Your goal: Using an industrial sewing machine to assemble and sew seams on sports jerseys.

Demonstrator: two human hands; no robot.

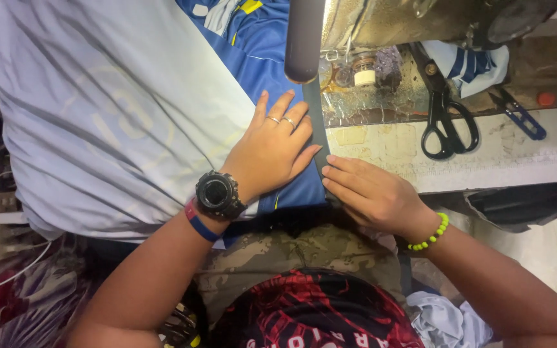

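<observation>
My left hand (pixel 272 149), with two rings and a black watch on the wrist, lies flat on a blue garment (pixel 272 71), fingers spread toward the sewing machine (pixel 381 26). My right hand (pixel 369 190), with a green bead bracelet, presses its fingers on a dark strip of fabric (pixel 316 125) along the blue garment's edge. The strip runs up under the machine's dark cylindrical part (pixel 304 38). A pale grey-white cloth (pixel 98 109) spreads out to the left of the blue garment.
Black scissors (pixel 445 113) lie on the worn table (pixel 517 154) to the right of the machine. Small blue-handled snips (pixel 520 115) and an orange button-like object (pixel 546 98) sit farther right. A white thread bobbin (pixel 364 77) rests on the machine bed.
</observation>
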